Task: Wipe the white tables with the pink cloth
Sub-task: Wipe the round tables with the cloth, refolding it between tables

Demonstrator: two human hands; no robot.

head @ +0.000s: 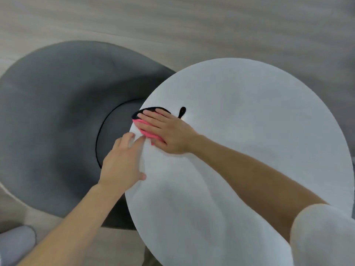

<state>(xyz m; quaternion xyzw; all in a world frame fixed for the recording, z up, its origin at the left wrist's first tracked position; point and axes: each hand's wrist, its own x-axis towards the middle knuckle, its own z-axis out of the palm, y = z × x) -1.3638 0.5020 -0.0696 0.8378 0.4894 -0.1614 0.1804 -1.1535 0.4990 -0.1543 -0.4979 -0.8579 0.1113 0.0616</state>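
Note:
A round white table [249,116] fills the right half of the view. The pink cloth [147,132], edged in black with a black loop beside it, lies at the table's left rim. My right hand [169,131] presses flat on the cloth with straight fingers, covering most of it. My left hand [123,160] rests on the table's left edge just below the cloth, fingers extended and fingertips close to the cloth.
A grey upholstered armchair [57,116] stands directly left of the table, partly under its rim. Pale wood-look floor [192,25] runs behind both. A white-socked foot [15,244] shows at the bottom left.

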